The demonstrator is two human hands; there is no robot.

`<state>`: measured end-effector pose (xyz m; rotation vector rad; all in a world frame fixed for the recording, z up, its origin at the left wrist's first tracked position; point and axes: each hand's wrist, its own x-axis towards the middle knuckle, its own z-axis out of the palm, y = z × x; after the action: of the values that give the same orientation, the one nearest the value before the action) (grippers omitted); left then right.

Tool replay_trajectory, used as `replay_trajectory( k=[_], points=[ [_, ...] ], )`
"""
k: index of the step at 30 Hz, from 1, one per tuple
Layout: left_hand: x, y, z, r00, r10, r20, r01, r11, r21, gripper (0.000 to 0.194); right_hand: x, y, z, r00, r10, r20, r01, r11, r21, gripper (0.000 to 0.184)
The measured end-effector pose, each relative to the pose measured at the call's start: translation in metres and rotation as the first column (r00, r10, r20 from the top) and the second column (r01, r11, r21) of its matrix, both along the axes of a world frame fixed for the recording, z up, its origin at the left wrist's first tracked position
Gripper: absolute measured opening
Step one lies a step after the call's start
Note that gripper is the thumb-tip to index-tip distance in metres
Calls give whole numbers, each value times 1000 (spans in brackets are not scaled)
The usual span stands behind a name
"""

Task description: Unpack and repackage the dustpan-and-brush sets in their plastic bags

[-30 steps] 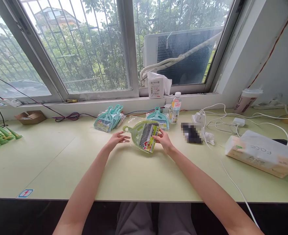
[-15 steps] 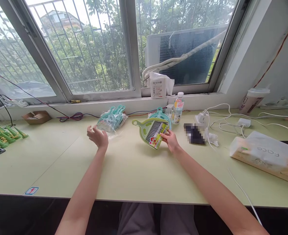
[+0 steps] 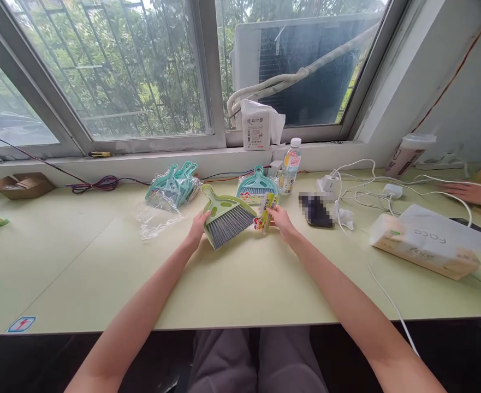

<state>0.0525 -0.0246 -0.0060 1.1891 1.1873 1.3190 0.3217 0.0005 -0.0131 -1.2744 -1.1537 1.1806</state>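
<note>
My left hand (image 3: pixel 197 228) is closed on the left edge of a green dustpan (image 3: pixel 211 196), held above the table with a grey-bristled hand brush (image 3: pixel 229 225) nested in it. In my right hand (image 3: pixel 281 219) is a printed yellow-green cardboard label (image 3: pixel 266 212), pinched at its right side. The label stands apart from most of the brush, close to the bristles' right end. Behind it lies a teal dustpan set (image 3: pixel 259 176) in clear wrap. More teal dustpans (image 3: pixel 173 184) in plastic film are stacked to the left, with a crumpled clear bag (image 3: pixel 156 218) in front.
A drink bottle (image 3: pixel 290 168) stands near the window sill. To the right are a phone (image 3: pixel 320 212), white cables with a charger (image 3: pixel 328 183), and a tissue pack (image 3: pixel 424 245). Another person's hand (image 3: pixel 469 192) rests at the far right. A cardboard box (image 3: pixel 23 185) sits at the left.
My left hand has moved right and taken hold of the green dustpan. The label, which lay over the brush, is now off to the right in my right hand. The view has shifted.
</note>
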Motion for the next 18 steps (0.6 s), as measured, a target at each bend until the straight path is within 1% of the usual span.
replay_trajectory(
  k=[1,2,3,4,5,6,7,8,9,10,11,12,13,14,15,16,18],
  points=[
    [-2,1,2,1000,15,6,-15,999,38,43,9,3,1,990,-40,135,36,999,31,23],
    [-2,1,4,1000,17,11,-18,997,75,44,18,5,3,947,-79,312,61,996,67,26],
    [-1,0,6,1000,6,14,-8,995,101,44,26,6,4,858,-100,503,68,994,82,29],
    [1,-2,7,1000,-8,13,6,993,115,45,34,6,6,737,-107,667,59,994,95,31],
    [3,-4,8,1000,-19,9,18,993,119,46,39,5,8,601,-109,792,56,994,94,32],
    [5,-6,9,1000,-26,7,24,993,119,46,43,3,11,465,-107,879,68,994,85,31],
    [7,-8,10,1000,-27,7,26,993,117,46,46,0,13,345,-106,932,88,993,80,30],
    [8,-9,11,1000,-23,7,22,993,117,45,47,-4,16,248,-115,962,117,989,89,28],
    [9,-10,12,1000,-16,3,16,993,121,44,46,-8,20,174,-146,974,143,982,122,26],
    [10,-11,12,1000,-8,-3,8,992,129,43,46,-11,24,120,-204,971,159,970,184,25],
    [10,-12,13,1000,-4,-10,5,990,140,41,44,-15,28,88,-286,954,157,950,270,26],
    [11,-13,14,1000,-1,-20,4,988,155,40,41,-18,32,80,-376,923,135,922,364,27],
    [12,-14,14,999,5,-35,2,984,178,40,38,-21,36,97,-463,881,101,885,454,28],
    [13,-15,15,998,16,-59,-3,978,208,39,33,-24,39,136,-531,836,61,847,528,29],
    [16,-17,15,995,31,-93,-8,970,241,39,26,-27,41,196,-569,799,15,816,577,29],
    [19,-20,15,990,49,-134,-11,961,275,38,18,-31,42,268,-580,770,-29,794,608,29],
    [26,-29,16,970,81,-228,-2,946,325,39,-3,-39,40,400,-531,747,-136,771,622,29]
  ],
)
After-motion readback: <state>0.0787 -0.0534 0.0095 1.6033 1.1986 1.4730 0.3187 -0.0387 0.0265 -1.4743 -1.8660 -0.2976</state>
